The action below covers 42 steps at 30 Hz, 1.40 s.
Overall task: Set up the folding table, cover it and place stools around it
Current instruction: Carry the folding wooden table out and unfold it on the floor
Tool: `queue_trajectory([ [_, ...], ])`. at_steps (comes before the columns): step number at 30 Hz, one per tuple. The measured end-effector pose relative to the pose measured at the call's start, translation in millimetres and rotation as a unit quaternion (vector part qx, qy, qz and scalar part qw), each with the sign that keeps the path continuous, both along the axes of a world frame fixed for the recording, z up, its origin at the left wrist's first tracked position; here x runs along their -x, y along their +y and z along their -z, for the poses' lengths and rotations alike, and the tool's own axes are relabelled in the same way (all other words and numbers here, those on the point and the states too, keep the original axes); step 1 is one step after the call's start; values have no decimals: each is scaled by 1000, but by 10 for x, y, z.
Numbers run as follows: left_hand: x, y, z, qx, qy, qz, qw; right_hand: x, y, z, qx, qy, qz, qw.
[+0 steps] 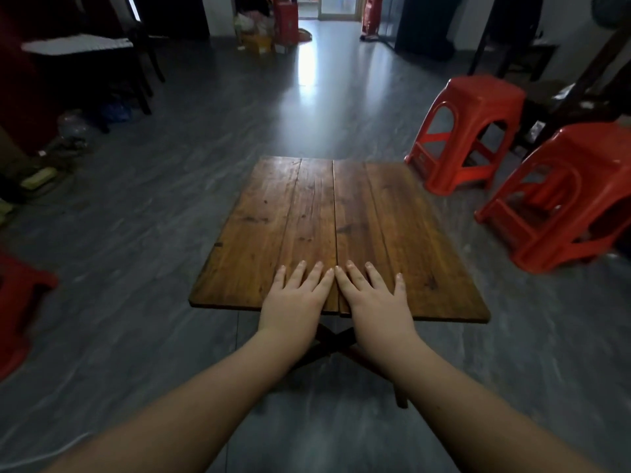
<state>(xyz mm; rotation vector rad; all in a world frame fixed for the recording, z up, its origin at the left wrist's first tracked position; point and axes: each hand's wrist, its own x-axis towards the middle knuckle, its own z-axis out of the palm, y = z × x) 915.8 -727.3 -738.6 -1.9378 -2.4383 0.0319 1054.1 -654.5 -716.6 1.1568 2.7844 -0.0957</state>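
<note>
My left hand (296,295) and right hand (372,297) press flat, fingers straight, on the unfolded brown wooden plank table (409,213); cover and red plastic stools (471,131) remain.

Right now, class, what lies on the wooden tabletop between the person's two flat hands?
Head view: nothing lies there. The left hand and right hand rest flat, forefingers almost touching, with only the centre seam of the brown plank folding table between them.
</note>
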Motion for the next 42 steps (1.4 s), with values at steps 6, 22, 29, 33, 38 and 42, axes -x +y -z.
queue_trajectory([
  [6,-153,-314,156,31,-6,6,999,-146,-292,244,-1,6,6,1000],
  [22,-304,-600,524,19,-9,4,1000,-283,-557,617,-4,17,8,1000],
  [29,-333,-633,575,29,-1,7,1000,-307,-617,583,0,-1,5,1000],
  [33,-326,-673,511,33,-36,20,999,-345,-623,556,29,4,-6,1000],
  [38,-318,-647,360,-28,-136,-18,990,-432,-558,458,70,134,27,988],
  [42,-290,-446,304,-79,-97,-15,992,-427,-370,506,14,162,47,986],
])
